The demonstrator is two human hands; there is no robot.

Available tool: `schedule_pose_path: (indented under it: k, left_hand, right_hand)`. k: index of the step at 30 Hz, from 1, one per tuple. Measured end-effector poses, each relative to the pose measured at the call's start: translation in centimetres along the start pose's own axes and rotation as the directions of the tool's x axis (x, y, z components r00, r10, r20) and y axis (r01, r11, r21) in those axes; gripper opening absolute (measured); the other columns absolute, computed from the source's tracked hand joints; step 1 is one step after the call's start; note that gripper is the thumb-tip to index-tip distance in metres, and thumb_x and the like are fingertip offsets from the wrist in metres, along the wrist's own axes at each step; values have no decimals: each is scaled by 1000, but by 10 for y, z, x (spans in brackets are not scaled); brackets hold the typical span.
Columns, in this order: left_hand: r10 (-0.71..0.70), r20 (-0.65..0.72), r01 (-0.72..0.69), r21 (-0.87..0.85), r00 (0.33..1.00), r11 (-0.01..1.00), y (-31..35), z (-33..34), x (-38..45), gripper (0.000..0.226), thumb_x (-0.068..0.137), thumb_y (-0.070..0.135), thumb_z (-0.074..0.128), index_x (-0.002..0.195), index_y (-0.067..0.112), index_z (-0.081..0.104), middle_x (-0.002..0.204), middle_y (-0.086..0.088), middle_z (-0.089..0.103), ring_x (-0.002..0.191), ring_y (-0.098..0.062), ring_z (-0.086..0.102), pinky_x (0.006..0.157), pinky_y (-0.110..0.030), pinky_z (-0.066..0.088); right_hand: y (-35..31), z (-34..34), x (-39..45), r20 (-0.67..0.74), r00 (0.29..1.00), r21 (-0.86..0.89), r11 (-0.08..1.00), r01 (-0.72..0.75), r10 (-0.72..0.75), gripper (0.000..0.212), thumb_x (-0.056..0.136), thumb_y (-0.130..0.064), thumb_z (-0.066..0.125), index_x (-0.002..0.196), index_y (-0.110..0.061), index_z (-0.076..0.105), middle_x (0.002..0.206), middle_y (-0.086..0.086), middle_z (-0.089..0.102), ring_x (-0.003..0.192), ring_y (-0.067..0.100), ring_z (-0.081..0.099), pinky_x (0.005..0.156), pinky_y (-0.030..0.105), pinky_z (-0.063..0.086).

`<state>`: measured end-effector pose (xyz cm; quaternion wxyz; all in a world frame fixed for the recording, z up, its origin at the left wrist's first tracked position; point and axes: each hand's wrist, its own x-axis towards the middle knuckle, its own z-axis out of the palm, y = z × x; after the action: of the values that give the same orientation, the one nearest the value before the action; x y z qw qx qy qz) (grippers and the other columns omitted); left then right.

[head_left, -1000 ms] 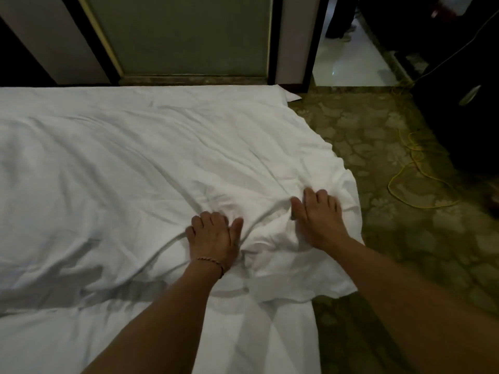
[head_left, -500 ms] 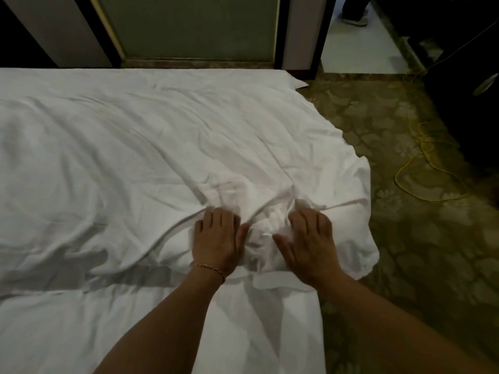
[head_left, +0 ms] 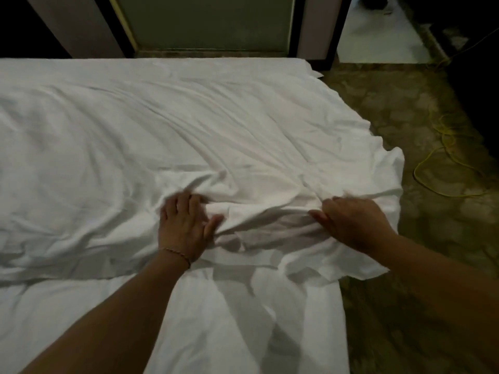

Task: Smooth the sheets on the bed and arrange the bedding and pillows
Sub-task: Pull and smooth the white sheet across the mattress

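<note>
A white duvet (head_left: 189,125) lies rumpled across the bed, its near right corner (head_left: 378,238) hanging past the mattress edge. Below it the white bed sheet (head_left: 243,319) shows at the near side. My left hand (head_left: 183,225), with a thin bracelet on the wrist, has its fingers curled into a raised fold of the duvet, thumb spread to the right. My right hand (head_left: 351,220) grips bunched duvet fabric near that corner, thumb pinching toward the left. A ridge of wrinkled cloth (head_left: 264,209) stretches between the two hands.
Patterned carpet (head_left: 405,103) runs along the bed's right side, with a yellow cable (head_left: 445,163) looped on it. Dark furniture (head_left: 475,76) stands at the far right. Beyond the bed are a green wall panel (head_left: 205,22) and a doorway to a white tiled floor (head_left: 372,36).
My hands lay flat and close together on the bunched cloth; now they have moved apart, left hand leftward and right hand rightward, with fingers curled into the duvet.
</note>
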<state>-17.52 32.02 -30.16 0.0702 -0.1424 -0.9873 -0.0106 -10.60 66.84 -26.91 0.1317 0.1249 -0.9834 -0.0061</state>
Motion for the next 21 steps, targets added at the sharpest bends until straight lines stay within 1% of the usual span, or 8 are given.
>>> schedule_pose_path:
  k: [4,6,10,13,15,16,18,21]
  left_hand:
    - [-15,227,20,-22,974,1000,-2,-18,10,84,89,70,3,93,18,69,93,-12,69,87,-36,62,73,-41,49]
    - [68,220,-73,15,973,997,-16,-26,9,85,85,65,-6,97,24,67,98,-5,71,92,-31,66,70,-36,44]
    - [242,215,-250,10,946,968,-52,-48,-16,81,82,63,-9,95,28,63,98,0,71,91,-27,68,66,-35,38]
    - [269,298,-274,-24,916,961,-52,-37,-45,72,87,62,4,86,28,67,82,0,72,75,-29,70,58,-33,44]
    - [235,300,-228,-58,924,972,-44,-30,-56,67,90,63,10,81,31,69,75,1,71,68,-28,70,56,-33,52]
    - [212,281,-199,-74,936,977,-41,-27,-53,72,87,65,5,86,32,69,82,2,72,76,-26,71,61,-34,51]
    - [162,231,-148,-75,959,986,-45,-25,-38,83,79,66,-9,94,32,65,97,3,71,91,-23,69,69,-33,46]
    - [121,128,-109,-92,984,990,-48,-33,-9,77,82,66,-5,86,28,62,85,-1,70,81,-27,69,61,-34,41]
  right_hand:
    - [-6,0,-14,-21,1000,-29,1000,9,-10,65,102,-58,18,65,-20,54,54,1,56,42,23,54,41,30,44]
    - [-11,3,-18,8,1000,-56,998,-7,8,67,101,-61,12,63,-23,52,53,-2,55,42,19,54,42,27,39]
    - [-22,-9,-32,-21,997,-5,997,77,-77,61,101,-58,22,63,-22,53,52,-2,51,41,17,48,41,26,37]
    - [-38,0,-51,-19,994,11,995,103,-103,64,103,-55,27,61,-18,58,51,3,53,40,24,52,38,30,41]
    - [-48,13,-55,104,995,38,999,12,-15,71,102,-60,19,63,-20,63,52,3,57,41,25,57,35,31,44]
    - [-50,17,-52,163,987,32,999,-16,11,74,101,-62,13,67,-21,64,54,2,60,43,25,60,35,32,47]
    - [-50,7,-35,314,947,17,997,-72,63,81,96,-68,-2,81,-24,65,70,0,67,60,23,68,50,33,53]
    - [-41,1,-27,340,936,39,994,-105,86,112,70,-74,-36,107,-31,61,102,-4,69,92,18,68,76,33,50]
